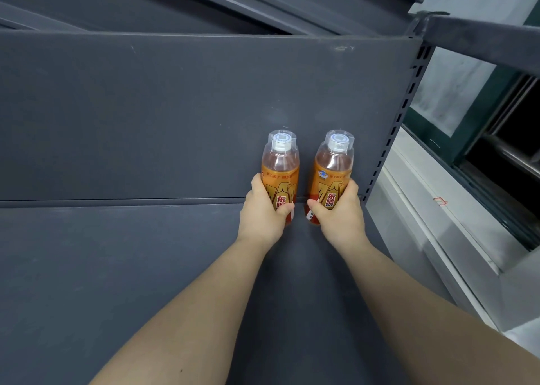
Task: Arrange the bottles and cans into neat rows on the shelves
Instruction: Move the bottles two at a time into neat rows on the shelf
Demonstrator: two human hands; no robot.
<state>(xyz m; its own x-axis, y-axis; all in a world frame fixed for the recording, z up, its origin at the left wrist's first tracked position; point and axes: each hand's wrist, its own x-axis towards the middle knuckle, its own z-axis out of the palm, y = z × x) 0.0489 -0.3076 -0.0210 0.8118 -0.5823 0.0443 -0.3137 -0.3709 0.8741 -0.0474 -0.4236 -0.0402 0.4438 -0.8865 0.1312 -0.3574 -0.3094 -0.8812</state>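
Two orange-labelled drink bottles with clear caps stand upright side by side at the back right of a dark grey shelf (117, 268), close to the back panel. My left hand (263, 212) grips the left bottle (280, 168) around its lower half. My right hand (339, 212) grips the right bottle (333, 171) the same way. A narrow gap separates the two bottles. Their bases are hidden behind my fingers.
The shelf's grey back panel (175, 116) rises behind the bottles. A slotted upright post (400, 122) marks the shelf's right end. Beyond it lie a white ledge (432, 224) and a dark window frame (496, 151). Another shelf edge (482, 37) juts overhead.
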